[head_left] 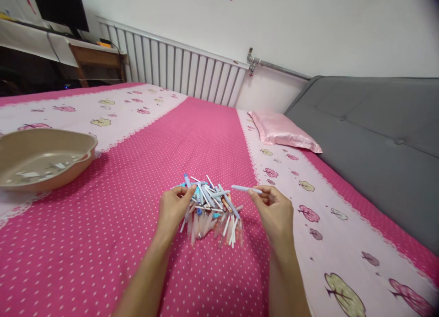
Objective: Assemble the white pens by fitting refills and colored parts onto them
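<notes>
A heap of pen parts [209,200] lies on the pink bedspread in front of me: pale blue barrels, white sticks, bright blue pieces and clear tubes. My right hand [274,209] is just right of the heap. Its thumb and fingers pinch a pale blue pen barrel [244,188], which points left above the heap's edge. At the heap's left side, my left hand [175,207] has its thumb and fingers closed against the parts. What it grips, if anything, cannot be made out.
A beige basin [73,166] with small white and grey pieces in it stands on the bed at left. A pink pillow [284,131] lies by the grey headboard [370,138]. A white radiator [178,63] runs along the wall, and a desk [98,56] with a monitor [61,8] stands back left.
</notes>
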### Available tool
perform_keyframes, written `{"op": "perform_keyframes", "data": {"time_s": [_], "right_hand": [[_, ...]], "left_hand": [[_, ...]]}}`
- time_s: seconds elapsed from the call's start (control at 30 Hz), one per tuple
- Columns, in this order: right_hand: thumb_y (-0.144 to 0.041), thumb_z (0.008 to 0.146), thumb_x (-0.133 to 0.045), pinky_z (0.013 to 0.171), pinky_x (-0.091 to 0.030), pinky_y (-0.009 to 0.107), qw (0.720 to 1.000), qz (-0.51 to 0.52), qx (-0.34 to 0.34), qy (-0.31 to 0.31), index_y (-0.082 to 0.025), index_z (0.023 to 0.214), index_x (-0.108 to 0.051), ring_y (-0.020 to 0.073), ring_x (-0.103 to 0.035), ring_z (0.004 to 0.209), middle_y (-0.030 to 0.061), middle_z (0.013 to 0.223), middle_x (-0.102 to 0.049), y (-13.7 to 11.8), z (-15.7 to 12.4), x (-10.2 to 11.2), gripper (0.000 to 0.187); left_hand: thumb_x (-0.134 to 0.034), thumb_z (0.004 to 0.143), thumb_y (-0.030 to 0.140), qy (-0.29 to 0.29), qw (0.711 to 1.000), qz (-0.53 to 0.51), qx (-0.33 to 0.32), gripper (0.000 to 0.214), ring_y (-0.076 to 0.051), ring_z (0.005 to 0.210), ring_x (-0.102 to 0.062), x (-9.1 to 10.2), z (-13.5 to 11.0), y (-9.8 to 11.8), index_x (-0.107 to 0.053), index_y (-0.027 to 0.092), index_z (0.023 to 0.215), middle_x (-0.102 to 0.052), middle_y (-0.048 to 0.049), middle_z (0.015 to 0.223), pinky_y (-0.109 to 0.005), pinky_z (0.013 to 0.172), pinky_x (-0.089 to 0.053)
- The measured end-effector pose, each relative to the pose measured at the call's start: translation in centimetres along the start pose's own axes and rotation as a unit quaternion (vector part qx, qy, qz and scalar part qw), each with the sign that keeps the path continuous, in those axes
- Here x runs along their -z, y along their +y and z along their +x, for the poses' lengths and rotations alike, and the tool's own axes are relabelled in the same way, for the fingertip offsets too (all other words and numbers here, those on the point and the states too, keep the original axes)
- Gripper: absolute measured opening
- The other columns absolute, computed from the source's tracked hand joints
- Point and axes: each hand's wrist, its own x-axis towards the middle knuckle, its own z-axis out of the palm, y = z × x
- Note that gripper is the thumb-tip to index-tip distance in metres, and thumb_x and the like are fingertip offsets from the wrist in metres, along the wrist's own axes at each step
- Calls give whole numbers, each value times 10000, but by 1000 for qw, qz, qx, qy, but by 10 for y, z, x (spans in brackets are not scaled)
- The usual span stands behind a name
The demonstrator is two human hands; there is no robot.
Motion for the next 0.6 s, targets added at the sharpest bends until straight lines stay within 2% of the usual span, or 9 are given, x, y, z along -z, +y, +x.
{"op": "perform_keyframes", "data": {"time_s": [0.1,0.27,0.47,0.6], "right_hand": [[-412,658,-638,582,-476,286,999,-41,-8,14,-170,807,-653,170,-601,587,49,678,-663,15,6,-13,284],[-341,675,-587,599,-463,306,992,-127,-22,12,-195,776,-639,196,-631,596,44,683,-678,51,15,-39,185],[-406,696,-563,617,-444,324,987,-120,-27,-99,-187,773,-662,219,-636,636,70,732,-690,75,19,-45,253],[-419,750,-495,640,-431,329,985,-144,-17,-98,-190,795,-670,217,-628,647,75,743,-687,81,22,-46,291]], "left_hand": [[-564,662,544,4,998,65,-6,399,-140,428,-450,0,-1,0,-632,170,539,-521,-8,408,-234,472,-248],[-554,671,506,-4,986,164,-6,374,-152,450,-448,-6,-3,-2,-582,193,470,-530,-30,453,-248,500,-202],[-456,729,568,-20,972,236,-16,434,-187,550,-506,-10,-6,-2,-647,195,616,-611,-70,593,-251,516,-204],[-370,774,589,-6,962,273,-9,505,-203,571,-525,-5,-6,2,-672,189,706,-618,-85,605,-258,512,-221]]}}
